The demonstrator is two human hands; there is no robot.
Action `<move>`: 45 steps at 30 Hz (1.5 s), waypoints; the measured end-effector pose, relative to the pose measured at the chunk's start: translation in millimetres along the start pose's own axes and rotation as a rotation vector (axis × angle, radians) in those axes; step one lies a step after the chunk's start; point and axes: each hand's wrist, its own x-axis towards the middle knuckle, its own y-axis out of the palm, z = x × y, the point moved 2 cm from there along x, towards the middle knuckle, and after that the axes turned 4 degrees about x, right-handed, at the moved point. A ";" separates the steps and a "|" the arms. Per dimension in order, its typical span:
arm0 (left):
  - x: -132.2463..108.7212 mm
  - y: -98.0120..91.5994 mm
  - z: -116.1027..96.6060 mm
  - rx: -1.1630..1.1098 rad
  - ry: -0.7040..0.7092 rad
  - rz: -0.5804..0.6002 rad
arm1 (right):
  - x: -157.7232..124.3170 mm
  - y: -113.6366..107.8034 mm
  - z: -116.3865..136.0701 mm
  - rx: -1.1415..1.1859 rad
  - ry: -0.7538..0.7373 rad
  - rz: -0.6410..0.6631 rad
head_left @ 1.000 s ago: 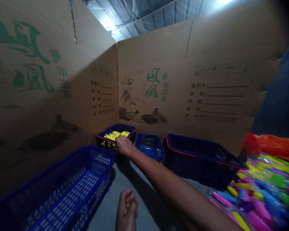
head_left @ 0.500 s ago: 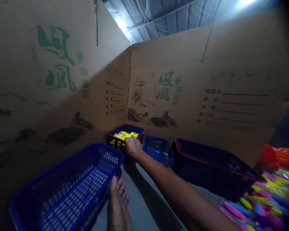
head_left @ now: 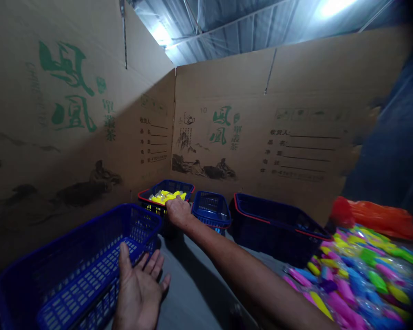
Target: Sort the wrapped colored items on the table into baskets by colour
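- Left cardboard panel (head_left: 99, 156): stands along the worktop's left edge, with green and black print; shadow covers its lower part.
- Long blue basket (head_left: 69, 250): lies along the worktop's left edge, its slotted floor bare where it shows.
- Left hand (head_left: 139, 291): palm up near the worktop's front edge, fingers spread and slightly bent, with nothing in it. It overlaps the long blue basket's right side in the view; whether it touches cannot be told.
- Red-rimmed basket (head_left: 175, 184): at the worktop's back left corner, where the two panels meet.
- Yellow pieces (head_left: 167, 197): heaped inside the red-rimmed basket, some with clear parts.
- Right hand (head_left: 178, 211): reaches across the worktop (head_left: 196, 275) to the red-rimmed basket's near right corner, fingers curled at the rim. The fingertips are hidden, so its hold cannot be told.
- Small blue basket (head_left: 211, 211): just right of that hand, near the worktop's back edge.
- Right cardboard panel (head_left: 248, 105): printed likewise, along the back edge.
- Dark basket (head_left: 275, 238): long and red-edged, before that panel.
- Coloured pieces (head_left: 358, 275): pink, blue, yellow and green, piled toward the worktop's right edge.
- Orange bag (head_left: 382, 220): behind the pile.
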 end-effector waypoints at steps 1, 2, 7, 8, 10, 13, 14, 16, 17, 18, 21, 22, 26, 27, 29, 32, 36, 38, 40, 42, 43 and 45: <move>-0.5 3.8 -3.3 0.004 -0.029 0.003 | 1.0 -0.6 -0.6 0.009 0.003 -0.007; -0.8 6.5 -6.1 0.014 -0.054 -0.001 | 2.1 -1.7 -1.8 0.016 0.005 -0.017; -2.0 4.6 -10.4 0.088 -0.095 -0.002 | 5.3 -19.2 -18.0 0.052 0.047 -0.096; -2.0 3.1 -10.3 0.097 -0.092 0.003 | 4.5 -24.8 -21.7 0.056 0.058 -0.113; -1.9 1.7 -10.3 0.106 -0.079 0.011 | 1.0 -36.5 -27.6 0.064 0.047 -0.148; -2.2 3.5 -10.5 0.110 -0.056 0.015 | -4.5 -54.2 -32.5 0.069 -0.021 -0.199; -2.4 4.3 -10.7 0.114 -0.050 0.011 | -5.4 -60.4 -33.7 0.071 -0.032 -0.212; -2.5 5.3 -11.3 0.124 -0.040 0.004 | -5.7 -74.3 -36.0 0.075 -0.027 -0.230; -2.2 5.1 -11.8 0.129 -0.039 0.003 | -5.8 -82.5 -37.2 0.079 -0.020 -0.239; -1.5 4.4 -12.5 0.134 -0.044 0.001 | -6.6 -91.8 -38.7 0.083 -0.017 -0.249; 4.5 2.8 -14.1 0.151 -0.072 0.020 | -17.1 -125.2 -45.1 0.100 -0.046 -0.279; 7.8 3.7 -13.9 0.156 -0.080 0.038 | -23.7 -137.5 -48.3 0.106 -0.057 -0.289; 25.6 22.5 -5.8 0.160 -0.093 0.081 | -63.2 -184.0 -64.4 0.128 -0.090 -0.336; 30.0 30.8 -1.9 0.162 -0.094 0.076 | -75.2 -193.5 -68.2 0.134 -0.109 -0.349; 36.8 49.2 7.5 0.168 -0.093 0.060 | -100.2 -208.4 -74.7 0.145 -0.160 -0.366; 38.3 71.9 23.5 0.174 -0.102 0.060 | -136.9 -222.3 -83.3 0.147 -0.214 -0.361; 19.1 77.7 48.7 0.163 -0.124 0.076 | -177.0 -233.3 -95.3 0.191 -0.193 -0.326; 1.1 71.9 63.1 0.164 -0.142 0.077 | -192.3 -237.0 -100.9 0.210 -0.160 -0.316; -19.6 65.5 77.9 0.168 -0.178 0.089 | -205.4 -239.4 -105.1 0.208 -0.151 -0.313; -39.2 62.2 91.9 0.174 -0.226 0.115 | -217.6 -240.8 -107.7 0.198 -0.165 -0.318; -47.6 62.2 98.5 0.179 -0.247 0.130 | -223.6 -241.4 -108.4 0.192 -0.174 -0.326; -60.7 64.8 110.9 0.199 -0.277 0.156 | -236.2 -243.1 -108.1 0.183 -0.195 -0.345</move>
